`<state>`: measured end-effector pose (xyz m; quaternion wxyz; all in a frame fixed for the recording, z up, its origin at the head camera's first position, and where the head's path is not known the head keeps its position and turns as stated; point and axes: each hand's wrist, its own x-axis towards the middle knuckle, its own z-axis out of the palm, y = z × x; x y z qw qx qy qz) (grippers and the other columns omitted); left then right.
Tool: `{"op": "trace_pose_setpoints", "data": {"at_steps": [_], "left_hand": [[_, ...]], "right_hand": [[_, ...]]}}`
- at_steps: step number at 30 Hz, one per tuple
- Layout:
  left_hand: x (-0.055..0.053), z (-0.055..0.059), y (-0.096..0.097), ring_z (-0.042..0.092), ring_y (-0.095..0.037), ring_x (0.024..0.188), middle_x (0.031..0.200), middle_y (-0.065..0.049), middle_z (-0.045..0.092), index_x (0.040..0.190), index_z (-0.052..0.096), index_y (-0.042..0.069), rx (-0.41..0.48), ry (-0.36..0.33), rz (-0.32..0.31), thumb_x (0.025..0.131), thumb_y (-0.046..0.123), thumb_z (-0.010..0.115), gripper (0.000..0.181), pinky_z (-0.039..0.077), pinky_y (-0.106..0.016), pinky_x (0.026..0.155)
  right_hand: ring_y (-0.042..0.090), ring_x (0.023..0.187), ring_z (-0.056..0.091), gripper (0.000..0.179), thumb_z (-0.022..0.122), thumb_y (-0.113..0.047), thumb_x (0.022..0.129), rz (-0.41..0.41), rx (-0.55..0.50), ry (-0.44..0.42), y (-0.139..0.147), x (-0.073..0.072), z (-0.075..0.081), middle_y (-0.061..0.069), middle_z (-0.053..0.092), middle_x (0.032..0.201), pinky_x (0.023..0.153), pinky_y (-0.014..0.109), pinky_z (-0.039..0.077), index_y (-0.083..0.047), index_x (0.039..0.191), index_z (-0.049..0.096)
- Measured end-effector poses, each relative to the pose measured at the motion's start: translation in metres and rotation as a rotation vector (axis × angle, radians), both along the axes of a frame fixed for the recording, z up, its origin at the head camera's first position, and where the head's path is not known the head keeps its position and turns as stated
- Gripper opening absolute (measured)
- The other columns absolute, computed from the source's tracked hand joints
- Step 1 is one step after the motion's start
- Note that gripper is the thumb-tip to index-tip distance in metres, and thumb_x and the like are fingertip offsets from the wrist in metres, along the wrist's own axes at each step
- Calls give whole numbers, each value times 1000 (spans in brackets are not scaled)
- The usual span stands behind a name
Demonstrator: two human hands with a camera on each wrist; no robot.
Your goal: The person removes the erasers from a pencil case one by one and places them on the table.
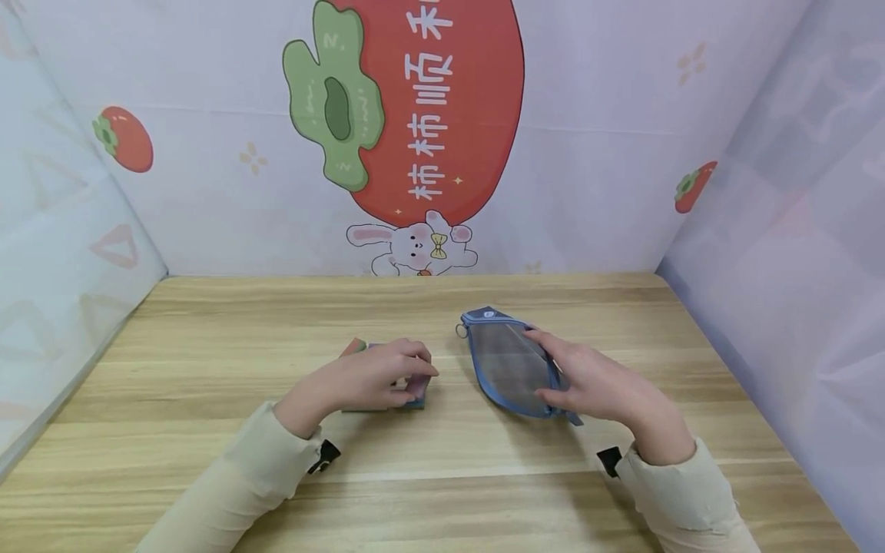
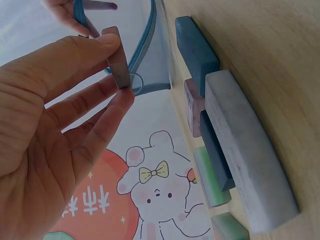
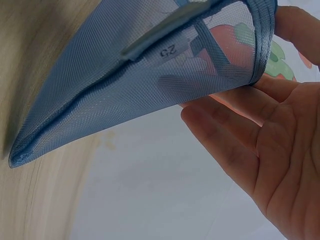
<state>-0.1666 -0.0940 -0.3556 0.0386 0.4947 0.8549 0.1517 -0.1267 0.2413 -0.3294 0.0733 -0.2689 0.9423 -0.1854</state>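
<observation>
My left hand (image 1: 373, 376) pinches a small flat pinkish block (image 2: 118, 62) between thumb and fingertips, above the table. Below it in the left wrist view lie several eraser-like blocks: a long whitish one (image 2: 250, 150), a blue one (image 2: 197, 47), a pink one (image 2: 194, 107), a dark blue one (image 2: 217, 150) and a green-and-white one (image 2: 211, 175). In the head view that hand mostly covers them. My right hand (image 1: 608, 384) grips the edge of a blue mesh zip pouch (image 1: 508, 365) between thumb and fingers. The pouch appears tilted; its mesh shows no contents.
The wooden table (image 1: 429, 491) carries everything. Behind it stands a printed backdrop (image 1: 588, 169) with a persimmon and a rabbit, and side panels (image 1: 802, 253) close in left and right. A ring (image 1: 462, 331) hangs from the pouch's far corner.
</observation>
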Motion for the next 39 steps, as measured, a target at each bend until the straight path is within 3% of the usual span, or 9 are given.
{"op": "trace_pose_setpoints", "data": {"at_steps": [11,19,26,31,39], "left_hand": [[-2,-2,-11,58,-14,96,108,3,61,112,72,10,15,-46,51,89,9,70,23,51,-27,84],[-3,-4,-25,59,-16,109,120,-2,64,117,71,10,21,-36,80,87,9,72,30,53,-38,92],[-1,-6,-35,58,-15,102,115,-2,63,120,71,7,17,-33,110,86,8,72,34,52,-35,88],[-2,-8,-42,59,-20,111,120,-6,63,119,70,4,14,-24,117,85,7,73,34,52,-39,97],[-2,-7,-50,60,-20,116,121,-4,63,117,71,6,13,-37,155,85,8,73,32,52,-38,99]], "right_hand": [[20,99,66,80,76,-19,87,-3,5,1,0,1,0,22,63,127,91,46,53,1,151,31],[19,98,66,80,76,-19,86,2,4,18,0,1,0,20,64,125,91,46,53,1,150,32],[26,107,66,80,76,-19,87,5,0,16,0,2,0,23,61,131,93,48,52,2,150,32],[32,113,64,79,75,-19,87,2,-4,8,1,2,0,26,56,137,96,50,51,2,150,32],[29,112,65,80,75,-19,87,-1,-3,6,2,2,1,25,56,138,96,50,51,1,151,31]]}}
